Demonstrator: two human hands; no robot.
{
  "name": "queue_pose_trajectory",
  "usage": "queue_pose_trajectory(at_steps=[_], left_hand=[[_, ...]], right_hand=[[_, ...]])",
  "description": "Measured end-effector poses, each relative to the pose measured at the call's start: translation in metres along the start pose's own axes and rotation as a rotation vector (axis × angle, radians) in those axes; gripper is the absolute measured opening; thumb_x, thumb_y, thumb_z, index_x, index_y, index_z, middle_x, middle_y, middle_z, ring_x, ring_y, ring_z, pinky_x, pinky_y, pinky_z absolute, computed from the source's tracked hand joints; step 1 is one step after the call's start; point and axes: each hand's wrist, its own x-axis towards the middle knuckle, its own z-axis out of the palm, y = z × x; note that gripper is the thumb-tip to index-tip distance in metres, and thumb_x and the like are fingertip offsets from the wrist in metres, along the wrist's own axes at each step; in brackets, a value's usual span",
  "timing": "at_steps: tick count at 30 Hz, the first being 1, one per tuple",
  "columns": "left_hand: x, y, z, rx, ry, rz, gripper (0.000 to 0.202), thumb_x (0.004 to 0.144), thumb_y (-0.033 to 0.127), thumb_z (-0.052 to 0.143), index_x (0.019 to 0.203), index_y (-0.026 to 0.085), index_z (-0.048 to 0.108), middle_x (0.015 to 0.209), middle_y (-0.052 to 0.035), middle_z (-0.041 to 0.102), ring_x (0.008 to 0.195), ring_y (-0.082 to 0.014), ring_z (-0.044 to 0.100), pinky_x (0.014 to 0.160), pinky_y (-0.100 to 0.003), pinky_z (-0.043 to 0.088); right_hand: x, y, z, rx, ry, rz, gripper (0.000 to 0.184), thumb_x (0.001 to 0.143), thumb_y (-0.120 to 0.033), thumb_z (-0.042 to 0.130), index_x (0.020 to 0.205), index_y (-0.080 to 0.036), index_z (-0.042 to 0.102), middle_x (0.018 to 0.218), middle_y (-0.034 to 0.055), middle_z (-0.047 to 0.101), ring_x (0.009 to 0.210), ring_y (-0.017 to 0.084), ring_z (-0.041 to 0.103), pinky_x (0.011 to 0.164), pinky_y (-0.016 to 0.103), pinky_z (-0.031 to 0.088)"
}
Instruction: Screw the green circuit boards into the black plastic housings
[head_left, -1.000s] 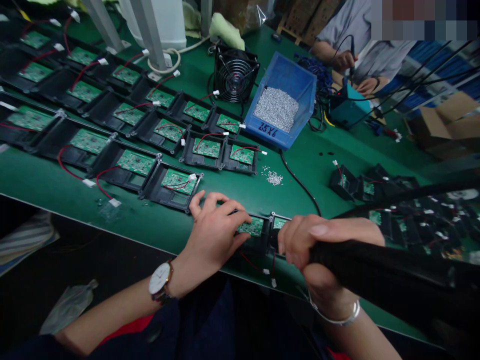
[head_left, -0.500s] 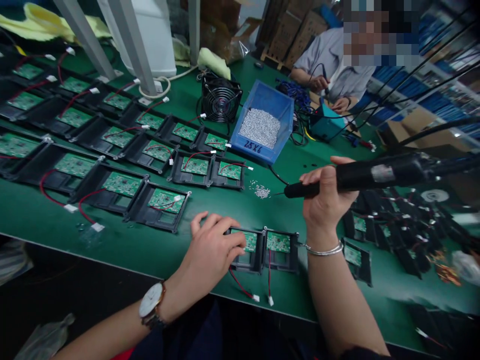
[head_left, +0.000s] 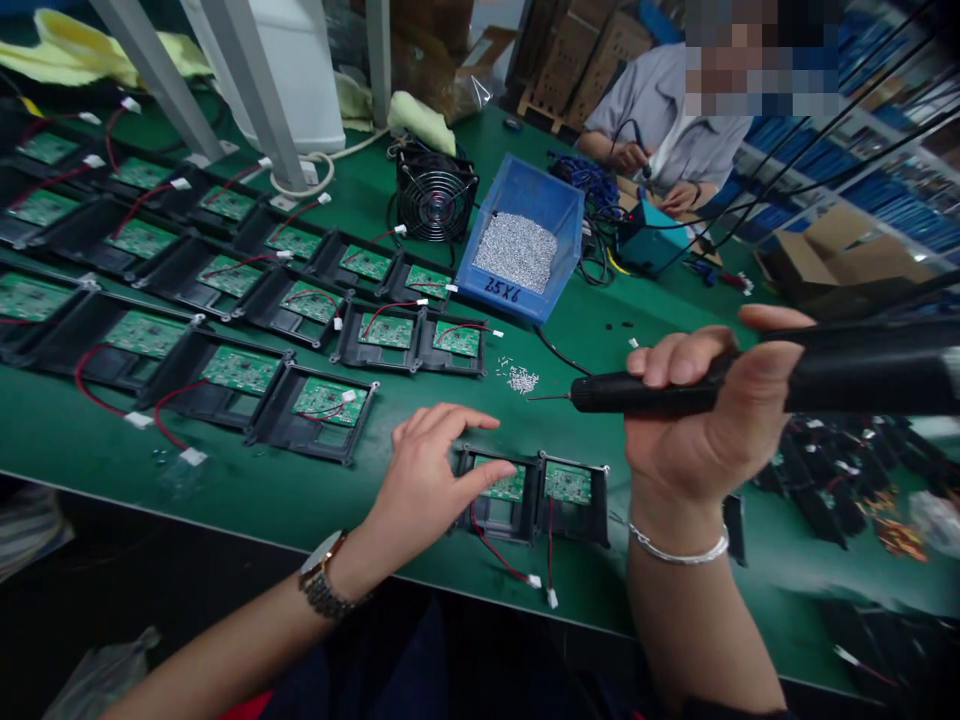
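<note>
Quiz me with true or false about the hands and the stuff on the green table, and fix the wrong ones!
1. The right hand grips a black tool. True.
2. The blue bin is filled with white cups. False: it holds small silvery screws.
3. The tool's thin tip is close to a small loose pile of screws. True.
4. The watch is on the right wrist. False: it is on the left wrist.
5. A fan stands next to the blue bin. True.
6. The left hand is squeezing a sponge. False: its thumb is over a black case with a green board.
</note>
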Motion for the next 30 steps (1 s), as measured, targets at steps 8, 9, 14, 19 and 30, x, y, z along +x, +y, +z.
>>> queue_pose_trajectory(at_steps=[8, 9, 14, 19, 30], left_hand=[[0.008, 0.0, -0.002, -0.116, 0.028, 0.001, 0.019, 0.101, 0.039, 0.082, 0.119, 0.032, 0.08, 0.12, -0.0021, 0.082, 0.118, -0.0279, 0.069, 0.107, -0.05, 0.049], [0.008, 0.0, -0.002, -0.129, 0.04, 0.016, 0.014, 0.102, 0.038, 0.081, 0.114, 0.031, 0.08, 0.116, -0.0014, 0.082, 0.116, -0.0271, 0.069, 0.106, -0.048, 0.049], [0.008, 0.0, -0.007, -0.146, 0.057, 0.12, 0.008, 0.105, 0.03, 0.076, 0.097, 0.028, 0.076, 0.105, 0.0013, 0.082, 0.11, -0.0238, 0.07, 0.105, -0.045, 0.048], [0.007, 0.002, -0.015, 0.12, 0.097, 0.271, 0.008, 0.108, 0.029, 0.074, 0.102, 0.028, 0.079, 0.114, -0.0015, 0.083, 0.12, -0.0286, 0.063, 0.104, -0.05, 0.043], [-0.003, 0.001, -0.015, 0.31, -0.062, 0.27, 0.077, 0.085, 0.054, 0.097, 0.146, 0.023, 0.063, 0.138, -0.0096, 0.078, 0.128, -0.0344, 0.058, 0.108, -0.051, 0.04]], right_hand=[[-0.016, -0.043, 0.031, 0.113, -0.017, 0.142, 0.027, 0.088, -0.049, 0.092, 0.099, -0.03, 0.076, 0.06, -0.0107, 0.052, 0.049, 0.01, 0.042, 0.054, 0.027, 0.048], [-0.018, -0.045, 0.034, 0.116, -0.014, 0.155, 0.026, 0.088, -0.048, 0.092, 0.098, -0.03, 0.076, 0.06, -0.0107, 0.052, 0.049, 0.01, 0.042, 0.054, 0.027, 0.048], [-0.021, -0.049, 0.04, 0.095, 0.029, 0.214, 0.031, 0.081, -0.049, 0.096, 0.093, -0.032, 0.073, 0.055, -0.0107, 0.047, 0.045, 0.011, 0.039, 0.047, 0.03, 0.042], [-0.022, -0.051, 0.038, 0.086, 0.001, 0.223, 0.026, 0.087, -0.047, 0.091, 0.097, -0.032, 0.072, 0.057, -0.011, 0.049, 0.045, 0.01, 0.04, 0.047, 0.029, 0.043], [-0.048, -0.045, 0.033, 0.036, -0.115, 0.149, 0.029, 0.088, -0.049, 0.091, 0.106, -0.031, 0.076, 0.06, -0.0089, 0.059, 0.046, 0.011, 0.048, 0.046, 0.032, 0.05]])
